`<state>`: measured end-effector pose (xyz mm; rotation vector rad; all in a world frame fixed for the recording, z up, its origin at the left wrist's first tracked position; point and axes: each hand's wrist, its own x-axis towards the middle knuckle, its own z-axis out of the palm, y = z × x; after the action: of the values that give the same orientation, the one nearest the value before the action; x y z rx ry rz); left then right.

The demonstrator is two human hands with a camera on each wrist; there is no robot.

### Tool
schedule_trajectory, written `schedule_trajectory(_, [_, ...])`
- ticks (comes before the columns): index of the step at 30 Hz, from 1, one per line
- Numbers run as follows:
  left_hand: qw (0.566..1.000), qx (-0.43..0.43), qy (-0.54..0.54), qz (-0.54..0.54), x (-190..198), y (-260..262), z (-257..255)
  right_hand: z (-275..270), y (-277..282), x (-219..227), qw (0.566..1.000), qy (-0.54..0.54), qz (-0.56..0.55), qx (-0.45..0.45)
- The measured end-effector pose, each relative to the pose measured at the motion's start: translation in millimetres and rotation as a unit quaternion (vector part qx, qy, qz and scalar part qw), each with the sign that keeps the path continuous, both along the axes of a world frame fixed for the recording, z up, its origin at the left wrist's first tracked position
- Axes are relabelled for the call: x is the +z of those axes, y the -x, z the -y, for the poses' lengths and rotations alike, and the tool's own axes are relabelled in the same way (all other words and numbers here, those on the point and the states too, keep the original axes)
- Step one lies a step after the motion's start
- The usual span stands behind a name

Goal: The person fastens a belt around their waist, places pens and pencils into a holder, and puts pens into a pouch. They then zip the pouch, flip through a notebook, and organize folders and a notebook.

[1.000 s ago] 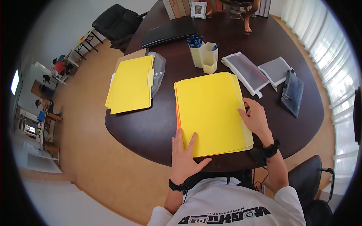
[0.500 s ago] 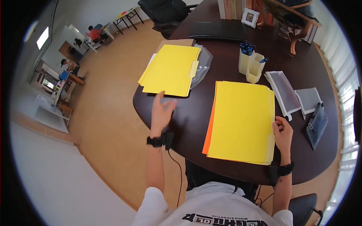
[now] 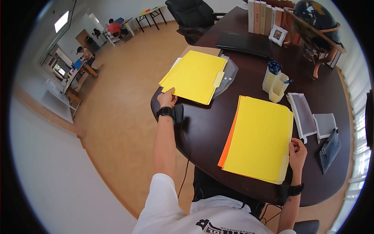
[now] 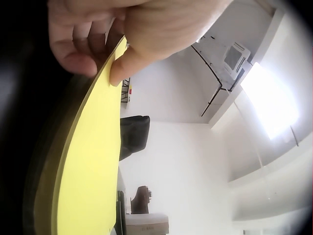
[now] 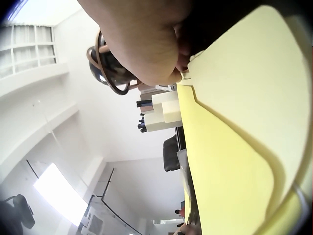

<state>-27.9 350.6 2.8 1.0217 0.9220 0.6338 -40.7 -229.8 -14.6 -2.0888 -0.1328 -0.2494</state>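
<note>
A stack of yellow file folders (image 3: 194, 74) lies at the table's left end. My left hand (image 3: 166, 99) pinches its near left corner, the thumb (image 4: 128, 66) on the yellow face and the fingers (image 4: 78, 62) beneath. A second stack of yellow folders (image 3: 259, 138) lies in front of me, an orange folder (image 3: 228, 144) showing along its left edge. My right hand (image 3: 297, 154) holds this stack's right edge with curled fingers. Close up in the right wrist view, the fingertips meet the edge by a cream folder layer (image 5: 249, 73), partly hidden by the hand.
Behind the right stack stand cream pen holders (image 3: 276, 85) with blue pens. Mesh zip pouches (image 3: 302, 115) and a dark pouch (image 3: 330, 151) lie right of it. A clear plastic sleeve (image 3: 228, 78) pokes out under the left stack. Farther back are a black laptop (image 3: 243, 45), books and a globe.
My left hand has left the front stack, reached out left and taken the corner of the left stack. The right hand stays at the right edge. The head view has swung left.
</note>
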Motion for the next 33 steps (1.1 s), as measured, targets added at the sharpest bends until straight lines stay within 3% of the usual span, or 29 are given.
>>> schedule_trajectory(4, [0.997,0.012,-0.074,-0.018,23,-1,15,0,0,1,1.000,-0.003,0.002,0.001])
schedule_trajectory(7, [0.993,-0.004,-0.034,0.113,9,-10,4,3,-2,-5,1.000,-0.003,0.012,0.006])
schedule_trajectory(14, [0.978,-0.055,0.035,0.201,-5,-12,0,0,-2,-1,1.000,-0.024,-0.001,0.010])
schedule_trajectory(18, [0.973,-0.061,0.051,0.217,11,33,44,1,0,2,1.000,-0.026,-0.005,-0.014])
schedule_trajectory(23, [0.963,-0.062,0.110,0.240,20,119,121,1,-2,3,0.989,-0.100,0.098,-0.043])
schedule_trajectory(29, [0.931,-0.037,0.172,0.318,17,186,193,-23,15,30,0.959,-0.238,-0.098,0.122])
schedule_trajectory(33, [0.907,-0.082,0.240,0.336,5,210,234,-33,24,33,0.887,-0.301,-0.257,0.239])
